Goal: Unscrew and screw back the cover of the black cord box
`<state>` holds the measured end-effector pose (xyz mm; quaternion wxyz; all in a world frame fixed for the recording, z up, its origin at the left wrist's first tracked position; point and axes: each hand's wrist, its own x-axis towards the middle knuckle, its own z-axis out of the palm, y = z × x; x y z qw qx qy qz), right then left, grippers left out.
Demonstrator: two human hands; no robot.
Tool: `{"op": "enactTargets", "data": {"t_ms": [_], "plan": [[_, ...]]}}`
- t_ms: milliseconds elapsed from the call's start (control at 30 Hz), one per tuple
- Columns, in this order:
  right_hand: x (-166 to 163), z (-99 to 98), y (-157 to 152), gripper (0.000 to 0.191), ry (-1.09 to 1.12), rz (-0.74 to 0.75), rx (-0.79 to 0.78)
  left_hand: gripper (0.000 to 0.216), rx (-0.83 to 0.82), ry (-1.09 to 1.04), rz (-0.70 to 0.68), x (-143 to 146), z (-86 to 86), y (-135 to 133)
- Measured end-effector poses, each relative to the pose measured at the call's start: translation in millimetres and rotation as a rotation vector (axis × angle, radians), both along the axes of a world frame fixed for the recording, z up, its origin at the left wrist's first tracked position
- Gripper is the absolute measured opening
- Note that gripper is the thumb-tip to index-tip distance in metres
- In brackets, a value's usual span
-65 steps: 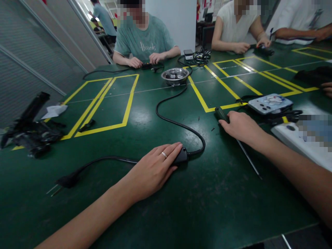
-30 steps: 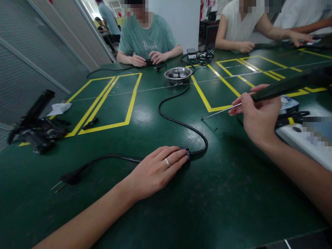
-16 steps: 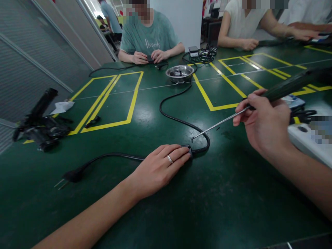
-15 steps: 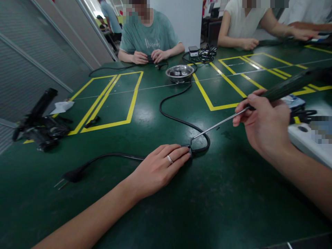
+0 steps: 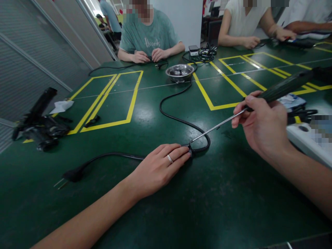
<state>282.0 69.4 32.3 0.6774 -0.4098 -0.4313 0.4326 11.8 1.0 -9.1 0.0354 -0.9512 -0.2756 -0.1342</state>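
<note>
My left hand (image 5: 162,166), with a ring on one finger, lies over a small black housing (image 5: 190,152) on a power cord (image 5: 168,117) and holds it on the table. Most of the housing is hidden under the fingers. One end of the cord runs left to a two-pin plug (image 5: 74,175); the other loops right and then back. In my right hand (image 5: 264,121) is a screwdriver (image 5: 287,84) with a thick dark handle and a long thin shaft, slanting down to the left. Its tip meets the housing's far edge, by my left fingertips.
A steel bowl (image 5: 179,72) with small parts stands behind the cord. Dark wrapped items (image 5: 43,129) and white paper (image 5: 62,106) lie at left, a white device (image 5: 308,138) at right. Two co-workers sit across the green table (image 5: 207,207), near a cable heap (image 5: 207,53).
The screwdriver's tip has come down and slightly left, from just above the housing onto its edge. My left hand stays put. A co-worker's hand at the far right has shifted left.
</note>
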Motion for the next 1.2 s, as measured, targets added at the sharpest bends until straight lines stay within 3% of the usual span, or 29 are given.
{"op": "enactTargets", "data": {"t_ms": [600,933,1200], "plan": [[-1.5,-0.7,-3.2,0.01,-0.012,0.034,-0.011,0.04,-0.009,-0.047,0.022,0.1,-2.4,1.1],[-1.5,-5.2,-3.8,0.012,-0.049,0.046,0.001,0.047,-0.108,-0.016,0.122,2.8,0.4,3.8],[-4.2,-2.3,-7.3,0.01,-0.03,0.033,0.013,0.037,-0.168,-0.033,0.18,0.2,-1.9,4.4]]}}
